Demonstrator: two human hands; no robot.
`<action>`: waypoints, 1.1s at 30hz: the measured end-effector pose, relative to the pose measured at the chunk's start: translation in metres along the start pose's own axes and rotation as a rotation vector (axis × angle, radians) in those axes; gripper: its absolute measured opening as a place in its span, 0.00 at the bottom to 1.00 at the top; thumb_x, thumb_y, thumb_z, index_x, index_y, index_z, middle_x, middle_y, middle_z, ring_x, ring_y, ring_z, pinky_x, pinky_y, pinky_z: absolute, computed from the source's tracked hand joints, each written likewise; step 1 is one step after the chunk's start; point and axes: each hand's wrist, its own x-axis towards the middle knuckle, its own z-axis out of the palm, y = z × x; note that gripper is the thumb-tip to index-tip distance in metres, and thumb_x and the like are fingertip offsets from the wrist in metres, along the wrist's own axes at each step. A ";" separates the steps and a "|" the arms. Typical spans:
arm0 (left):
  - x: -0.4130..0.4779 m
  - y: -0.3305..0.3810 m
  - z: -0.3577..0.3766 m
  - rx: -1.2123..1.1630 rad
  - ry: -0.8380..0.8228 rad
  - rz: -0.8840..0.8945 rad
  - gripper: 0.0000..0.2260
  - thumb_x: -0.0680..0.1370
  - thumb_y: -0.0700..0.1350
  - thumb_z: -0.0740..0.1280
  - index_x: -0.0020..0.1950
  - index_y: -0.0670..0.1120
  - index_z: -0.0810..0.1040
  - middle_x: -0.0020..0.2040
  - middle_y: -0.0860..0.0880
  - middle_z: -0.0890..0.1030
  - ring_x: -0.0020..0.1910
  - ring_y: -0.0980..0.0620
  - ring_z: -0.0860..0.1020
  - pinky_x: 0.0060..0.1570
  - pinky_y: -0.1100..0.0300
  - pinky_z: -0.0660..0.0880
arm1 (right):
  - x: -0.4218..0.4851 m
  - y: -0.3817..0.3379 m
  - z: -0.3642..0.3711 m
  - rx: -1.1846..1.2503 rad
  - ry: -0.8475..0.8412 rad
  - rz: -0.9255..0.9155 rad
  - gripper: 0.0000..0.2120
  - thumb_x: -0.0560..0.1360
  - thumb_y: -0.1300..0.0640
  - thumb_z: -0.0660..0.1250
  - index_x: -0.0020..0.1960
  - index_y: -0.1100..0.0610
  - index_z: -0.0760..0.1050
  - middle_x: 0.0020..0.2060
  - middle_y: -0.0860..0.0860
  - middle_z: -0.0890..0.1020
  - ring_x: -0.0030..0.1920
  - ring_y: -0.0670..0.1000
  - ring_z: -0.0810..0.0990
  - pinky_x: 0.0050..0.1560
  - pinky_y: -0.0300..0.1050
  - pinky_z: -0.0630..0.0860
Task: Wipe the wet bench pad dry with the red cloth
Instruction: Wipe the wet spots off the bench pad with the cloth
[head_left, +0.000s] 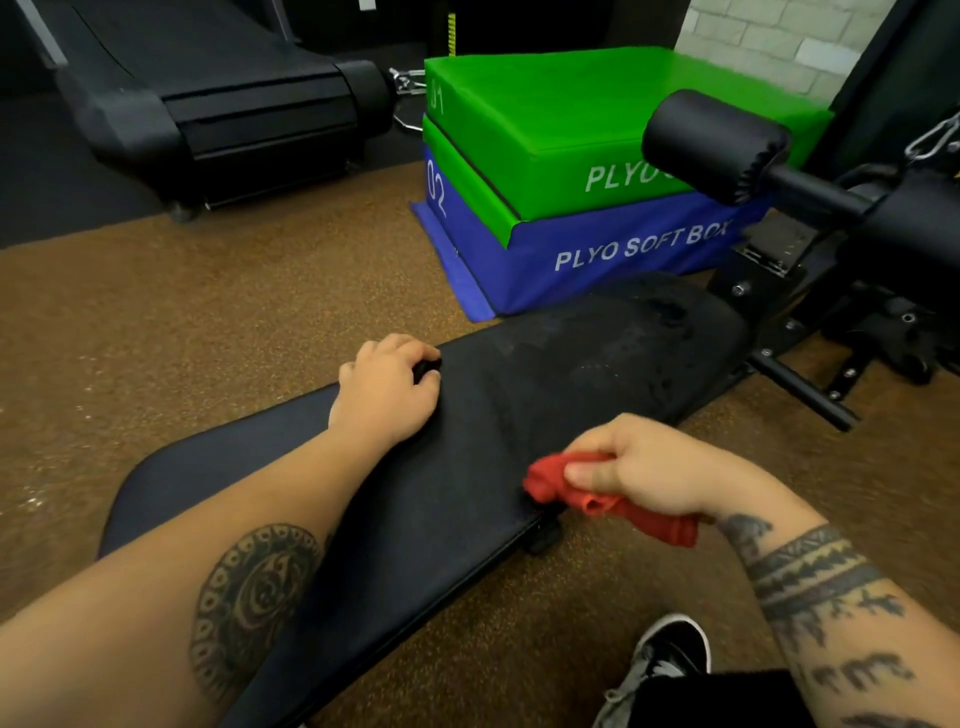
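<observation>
The black bench pad (426, 483) runs diagonally from lower left to upper right, and its far seat section (623, 343) shows wet patches. My right hand (649, 470) grips the bunched red cloth (597, 496) at the pad's near edge, by the gap between the two sections. My left hand (387, 392) rests on the pad's far edge, its fingers curled over that edge around a small black part.
Green and blue plyo soft boxes (597, 208) stand stacked behind the bench. A black foam roller pad (711, 140) and the bench frame (831, 332) are at the right. A treadmill (208, 104) sits at the back left. My shoe (665, 660) is on the brown rubber floor (182, 322).
</observation>
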 end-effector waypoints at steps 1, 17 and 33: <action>0.000 0.000 0.000 -0.003 0.004 -0.003 0.13 0.78 0.53 0.63 0.62 0.57 0.78 0.65 0.56 0.75 0.66 0.48 0.69 0.63 0.45 0.64 | 0.005 -0.001 -0.003 0.095 0.108 -0.035 0.07 0.76 0.51 0.68 0.43 0.50 0.83 0.33 0.48 0.83 0.33 0.42 0.79 0.42 0.41 0.75; 0.001 -0.002 -0.001 -0.029 0.006 0.002 0.15 0.78 0.53 0.65 0.63 0.56 0.80 0.67 0.57 0.76 0.67 0.48 0.69 0.65 0.47 0.63 | 0.063 0.001 0.009 -0.497 0.264 -0.324 0.11 0.74 0.51 0.67 0.56 0.46 0.82 0.48 0.43 0.78 0.51 0.49 0.77 0.55 0.50 0.75; -0.010 0.019 0.002 0.025 0.049 0.051 0.14 0.78 0.46 0.63 0.62 0.56 0.80 0.71 0.55 0.74 0.72 0.48 0.66 0.69 0.46 0.59 | -0.009 0.033 0.040 -0.221 0.540 -0.281 0.15 0.73 0.49 0.67 0.59 0.48 0.81 0.52 0.44 0.79 0.54 0.49 0.78 0.60 0.51 0.74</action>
